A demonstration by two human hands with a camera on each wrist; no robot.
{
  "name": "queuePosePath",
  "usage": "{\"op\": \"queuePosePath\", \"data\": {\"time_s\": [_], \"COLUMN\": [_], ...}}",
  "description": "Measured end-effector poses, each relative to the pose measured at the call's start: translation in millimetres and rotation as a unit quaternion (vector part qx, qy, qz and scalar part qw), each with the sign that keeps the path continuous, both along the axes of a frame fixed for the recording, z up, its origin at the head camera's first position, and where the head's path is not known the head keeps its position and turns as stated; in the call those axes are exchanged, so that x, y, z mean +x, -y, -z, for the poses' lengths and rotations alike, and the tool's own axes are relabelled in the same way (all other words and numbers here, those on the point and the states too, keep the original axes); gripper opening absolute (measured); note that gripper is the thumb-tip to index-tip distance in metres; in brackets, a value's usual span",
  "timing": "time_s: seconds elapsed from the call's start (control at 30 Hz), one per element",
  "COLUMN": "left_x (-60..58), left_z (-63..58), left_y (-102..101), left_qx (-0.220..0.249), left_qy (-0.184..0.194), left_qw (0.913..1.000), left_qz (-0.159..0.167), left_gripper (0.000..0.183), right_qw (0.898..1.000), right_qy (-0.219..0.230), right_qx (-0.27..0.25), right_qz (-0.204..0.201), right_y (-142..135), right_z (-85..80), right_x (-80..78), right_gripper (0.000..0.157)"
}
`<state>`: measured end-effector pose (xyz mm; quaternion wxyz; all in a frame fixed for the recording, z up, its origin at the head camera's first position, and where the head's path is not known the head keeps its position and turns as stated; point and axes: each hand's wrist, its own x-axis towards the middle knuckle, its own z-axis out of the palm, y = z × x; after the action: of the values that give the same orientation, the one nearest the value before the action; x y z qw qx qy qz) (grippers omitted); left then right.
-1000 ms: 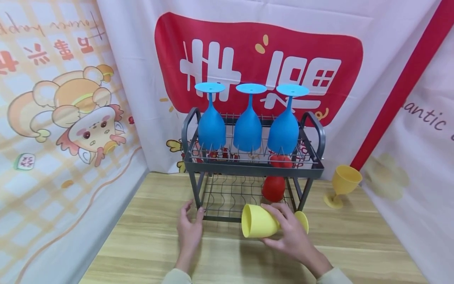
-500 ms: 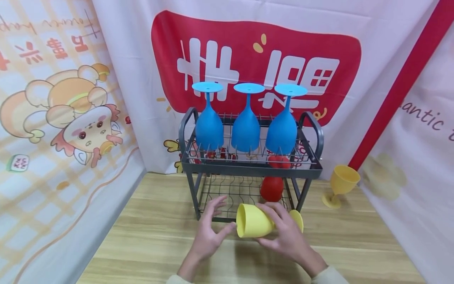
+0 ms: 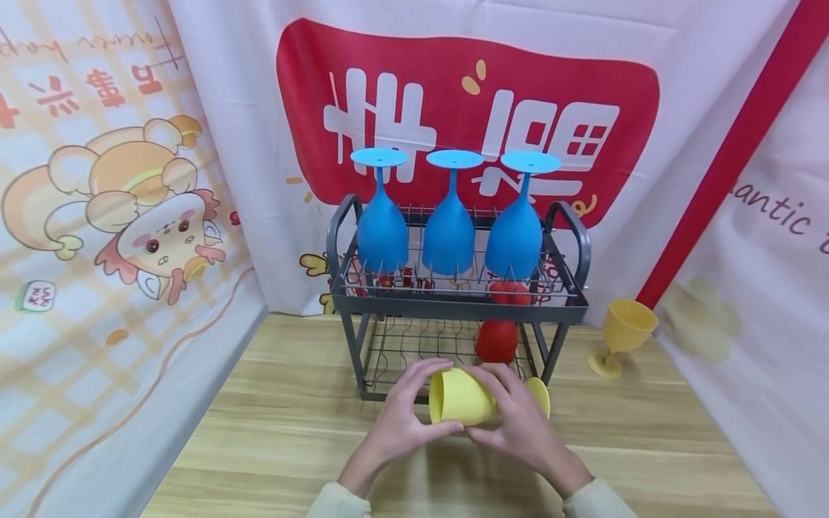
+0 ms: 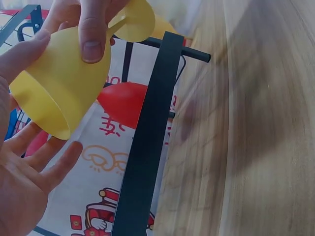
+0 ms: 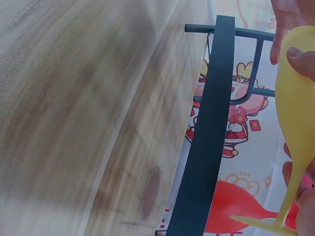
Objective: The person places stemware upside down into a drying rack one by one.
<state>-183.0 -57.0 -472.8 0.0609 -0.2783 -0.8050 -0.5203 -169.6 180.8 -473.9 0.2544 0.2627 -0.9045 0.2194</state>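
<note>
A yellow plastic goblet (image 3: 463,398) lies sideways in the air before the rack, its mouth toward the left and its foot toward the right. My right hand (image 3: 521,424) grips it round the lower bowl and stem. At the mouth end, my left hand (image 3: 400,417) holds the bowl near the rim, thumb below and fingers above in the head view. The left wrist view shows the left thumb against the bowl of the goblet (image 4: 74,69) and other fingers by its rim.
A dark two-tier rack (image 3: 463,309) carries three upside-down blue goblets (image 3: 449,237) on top. A red goblet (image 3: 496,342) sits at the lower tier's right. Another yellow goblet (image 3: 627,327) stands upright on the wooden table (image 3: 259,432), right of the rack.
My left hand has left the rack's lower left corner, moved right and taken hold of the goblet's mouth end. The goblet has shifted slightly left in my right hand.
</note>
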Motion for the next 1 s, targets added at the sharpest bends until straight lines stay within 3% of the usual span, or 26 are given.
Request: {"op": "queuePosePath", "data": {"time_s": [0.27,0.4,0.5,0.57,0.63,0.7,0.83,0.93,1.0], "left_x": [-8.4,-11.1,-11.8,-11.7,-11.1,-10.0,-7.6,-5.7,-4.6], "left_z": [5.8,10.1,12.2,13.1,13.9,14.4,17.4,21.9,25.3], "left_y": [-4,-4,-5,-7,-8,-10,-12,-13,-12], "left_qx": [0.041,0.072,0.103,0.125,0.145,0.158,0.165,0.161,0.156], "left_qy": [0.038,0.034,0.029,0.029,0.032,0.034,0.040,0.052,0.065], "left_qw": [0.9984,0.9957,0.9906,0.9861,0.9817,0.9787,0.9775,0.9787,0.9797], "left_qz": [-0.007,-0.048,-0.085,-0.105,-0.120,-0.127,-0.125,-0.117,-0.108], "left_gripper": [0.077,0.078,0.079,0.078,0.078,0.078,0.079,0.080,0.082], "right_qw": [1.000,0.998,0.995,0.992,0.989,0.982,0.945,0.918,0.907], "right_qy": [0.000,-0.034,-0.063,-0.060,-0.016,0.056,0.213,0.268,0.278], "right_qx": [0.004,-0.020,-0.060,-0.089,-0.123,-0.156,-0.229,-0.279,-0.304], "right_qz": [0.028,0.043,0.052,0.061,0.074,0.086,0.091,0.083,0.081], "right_y": [1,5,8,11,13,14,16,18,19], "right_z": [2.4,5.4,8.4,10.7,12.3,13.4,13.3,12.4,11.9], "right_x": [0.3,3.1,4.7,5.3,6.4,7.0,5.9,4.5,5.4], "right_gripper": [0.097,0.097,0.090,0.083,0.074,0.071,0.065,0.057,0.050]}}
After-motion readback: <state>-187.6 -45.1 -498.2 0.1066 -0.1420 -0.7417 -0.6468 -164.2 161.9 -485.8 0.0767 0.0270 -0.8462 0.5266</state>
